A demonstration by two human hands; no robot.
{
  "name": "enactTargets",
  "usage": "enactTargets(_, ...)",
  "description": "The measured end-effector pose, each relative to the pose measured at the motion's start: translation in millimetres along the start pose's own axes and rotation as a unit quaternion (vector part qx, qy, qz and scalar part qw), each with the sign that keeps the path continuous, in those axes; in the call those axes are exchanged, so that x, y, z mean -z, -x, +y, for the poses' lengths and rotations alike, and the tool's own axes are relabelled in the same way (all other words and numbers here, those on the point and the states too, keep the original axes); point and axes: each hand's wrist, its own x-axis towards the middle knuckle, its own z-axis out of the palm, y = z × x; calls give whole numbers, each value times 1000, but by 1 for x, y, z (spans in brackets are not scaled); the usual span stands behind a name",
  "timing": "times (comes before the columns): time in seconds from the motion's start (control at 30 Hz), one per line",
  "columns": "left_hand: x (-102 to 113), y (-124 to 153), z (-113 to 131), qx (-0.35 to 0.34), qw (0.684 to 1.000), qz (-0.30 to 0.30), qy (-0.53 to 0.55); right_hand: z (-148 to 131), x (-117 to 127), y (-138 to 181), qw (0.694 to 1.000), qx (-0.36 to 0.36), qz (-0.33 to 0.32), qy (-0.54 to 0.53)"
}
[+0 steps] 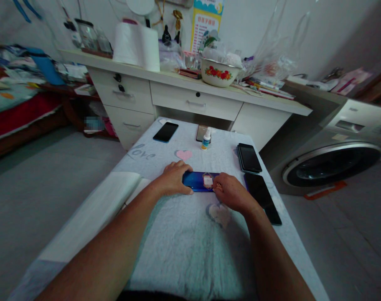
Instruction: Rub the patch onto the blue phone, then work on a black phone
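A shiny blue phone (195, 182) lies crosswise on the cloth-covered table, its back facing up. A small pale square (208, 181) with a reddish border sits on that back. My left hand (176, 177) grips the phone's left end between thumb and fingers. At the right end, my right hand (228, 188) is closed, its curled fingers pressed against the phone's surface; anything inside them is hidden. Beyond the phone stands a small white spray bottle (206, 140) with a blue and yellow label.
A black phone (165, 132) lies at the back left, another phone (201, 131) behind the bottle. On the right are stacked dark devices (249, 159) and a large black tablet (263, 198). A white desk (196, 98) stands behind, a washing machine (334, 142) to the right.
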Motion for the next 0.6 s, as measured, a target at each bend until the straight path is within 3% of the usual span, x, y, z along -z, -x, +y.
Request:
enactTargets(0.37,-2,-1,-3,-8,1000,7,-3,19,7,5,998,-55,0,10)
enactTargets(0.6,-4,-2,-5,-10,1000,8,-3,17,6,6,998,-62,0,24)
